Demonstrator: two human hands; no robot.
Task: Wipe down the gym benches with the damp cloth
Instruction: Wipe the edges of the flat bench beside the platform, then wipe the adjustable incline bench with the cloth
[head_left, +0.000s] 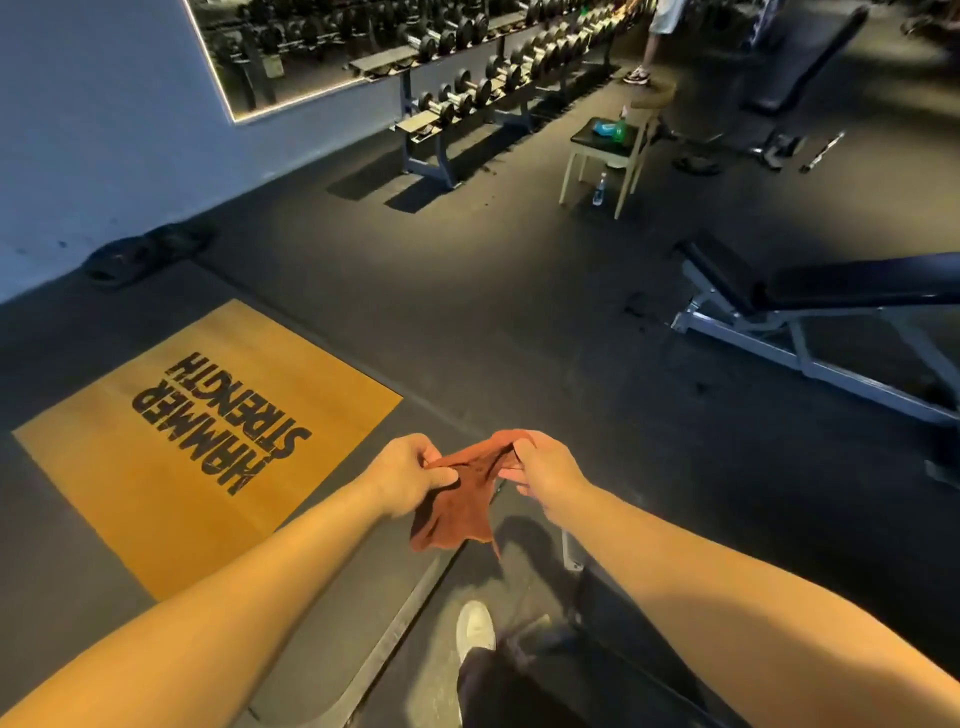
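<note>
Cloth (462, 499) first: a rust-orange rag hangs in the air in front of us, above the dark floor (519, 312). Its top edge is stretched between our two hands and the rest droops in loose folds. Our left hand (410, 470) pinches one upper corner between thumb and curled fingers. Our right hand (545, 467) grips the opposite corner, fingers curled round the bunched fabric. Both hands are closed on the cloth and touch nothing else. Whether it is damp we cannot tell.

We judge this to be the preparing step: the cloth looks to be getting spread or refolded, and it touches no bench. A dark shape (613, 613) sits low at our right, under the right forearm, but it is too dim to call a bench. Plainly visible is the adjustable bench (852, 286) to our right, well apart from the hands, its black pad on a pale grey frame. A second, inclined bench (810, 57) stands far off at the top right.

The next move, we think, calls for gathering the cloth into one hand as a flat pad, turning right toward the adjustable bench, and laying it on the padding for long strokes.

Further out lie the yellow lifting platform (208, 441) at our left and our white shoe (475, 626) below. Beyond them stand a chair (608, 150) with a water bottle (599, 188) beside its leg, and the dumbbell rack (493, 78) along the far wall (104, 130).
</note>
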